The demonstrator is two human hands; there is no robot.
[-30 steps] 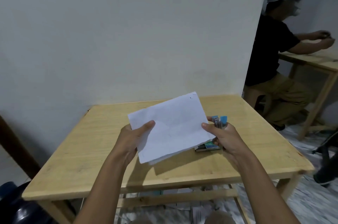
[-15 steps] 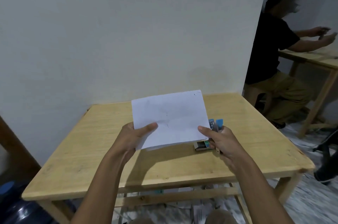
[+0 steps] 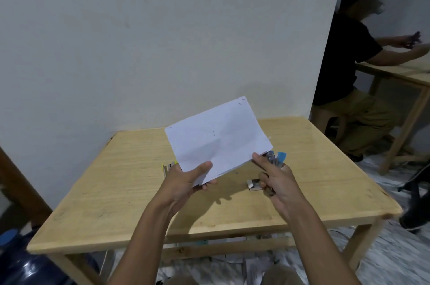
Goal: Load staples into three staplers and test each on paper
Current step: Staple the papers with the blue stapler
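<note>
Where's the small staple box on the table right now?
The staple box lies on the wooden table, right of centre, just left of the right hand and below the held paper.

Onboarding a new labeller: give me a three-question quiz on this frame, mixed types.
1. True or false: the paper lies flat on the table.
2. Which hand grips the blue stapler? A) left B) right
3. Fill in: the small open staple box sits on the table just left of the ____ hand.

Key: 1 false, the left hand holds it up; 2 B; 3 right.
</note>
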